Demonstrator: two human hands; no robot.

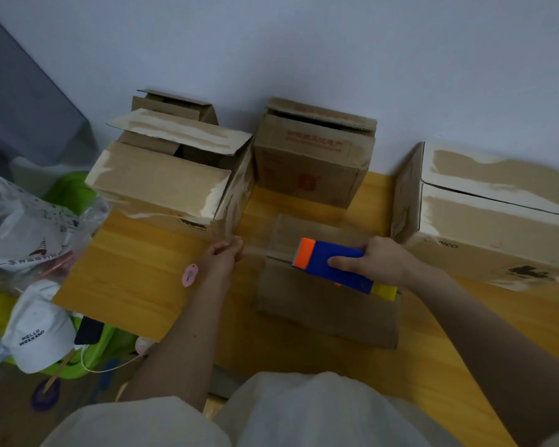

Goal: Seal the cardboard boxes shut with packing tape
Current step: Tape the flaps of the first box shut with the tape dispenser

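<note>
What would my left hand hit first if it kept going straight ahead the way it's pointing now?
Probably the open-flapped box on the table's left side: the left hand, pinching the clear tape, points up toward that box's near lower corner. Depth is hard to judge, so it may just graze past the corner.

"HELLO WEEKEND" in dark capitals on the front of the white cap [37,330] at lower left. On the front face of the large box [484,221] at right, letters ending in "ICO", first part too faint to read, beside a dark blurred logo. Red printed characters across the flap and front of the middle back box [310,156], too blurred to read. A line of dark characters on the plastic bag [20,227] at left, likewise unreadable.
</note>
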